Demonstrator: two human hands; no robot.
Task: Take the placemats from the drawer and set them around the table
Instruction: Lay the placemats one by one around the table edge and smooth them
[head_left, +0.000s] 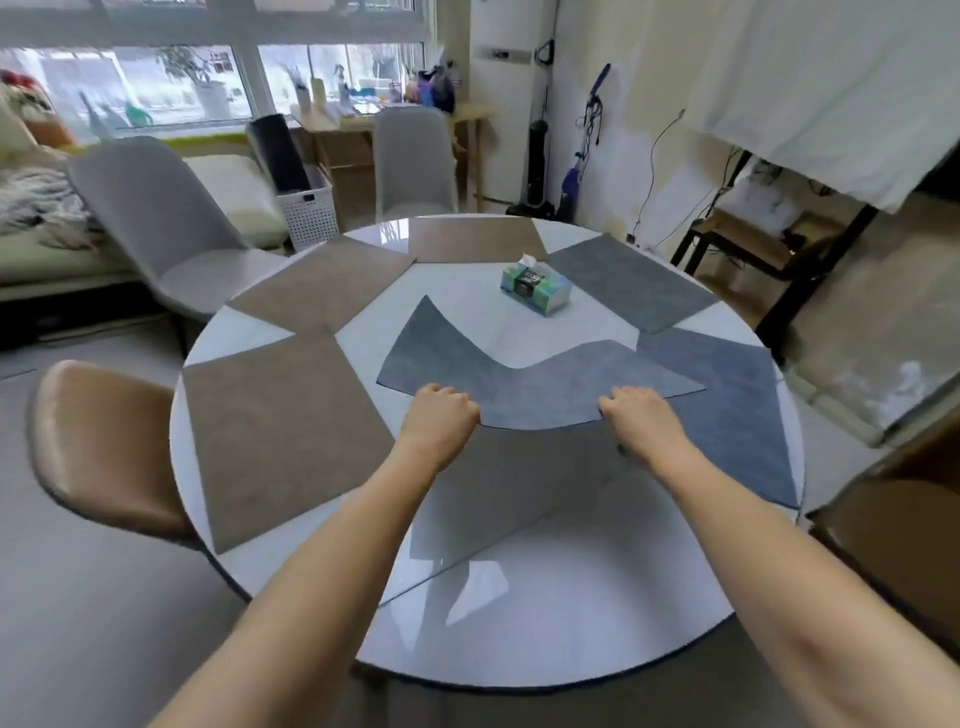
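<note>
Now the left hand (441, 410) and right hand (636, 415) are gripping the last grey placemat (524, 384) (sagging between them), lowering it onto the table's (545, 623) bare near side.

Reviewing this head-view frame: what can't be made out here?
- Fingertips of the left hand and right hand: curled under the held grey placemat.
- Drawer: outside the head view.
- Tissue box print: too small.
- Table near edge: hidden behind the forearms.

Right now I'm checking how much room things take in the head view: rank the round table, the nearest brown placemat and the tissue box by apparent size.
1. Round table
2. Nearest brown placemat
3. Tissue box, though farther away
</note>
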